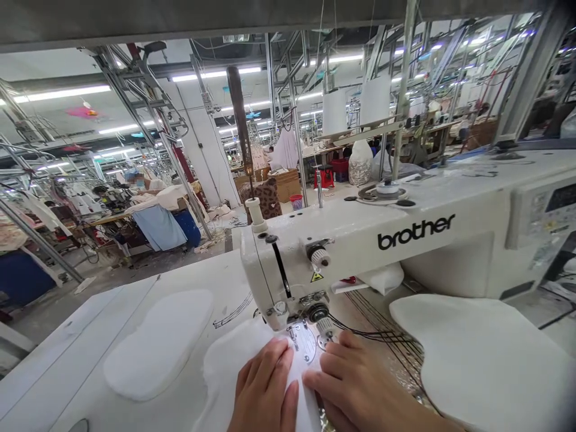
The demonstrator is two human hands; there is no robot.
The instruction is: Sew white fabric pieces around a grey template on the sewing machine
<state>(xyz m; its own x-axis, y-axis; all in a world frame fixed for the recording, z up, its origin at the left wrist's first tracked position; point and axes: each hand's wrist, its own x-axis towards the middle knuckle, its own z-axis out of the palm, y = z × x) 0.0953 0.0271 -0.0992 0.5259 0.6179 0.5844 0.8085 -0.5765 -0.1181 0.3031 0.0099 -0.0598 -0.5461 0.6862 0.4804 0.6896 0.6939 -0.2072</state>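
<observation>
A white padded fabric piece [234, 372] lies under the presser foot [294, 330] of a white Brother sewing machine [364, 240]. My left hand [265, 384] rests flat on it, just left of the needle area. My right hand [355, 381] presses on the same piece from the right, its fingertips close to the metal needle plate [305, 343]. The fabric's lower part is hidden by my hands. A second padded cutout [157, 342] lies on the white table to the left, and a larger one [481, 360] lies on the right.
A thread cone [254, 211] stands at the machine's left end, and large thread cones [335, 113] sit above it. Loose black threads [382, 327] lie beyond my right hand. Behind are metal rack posts, garment racks, and a co-worker [139, 183] at a far station.
</observation>
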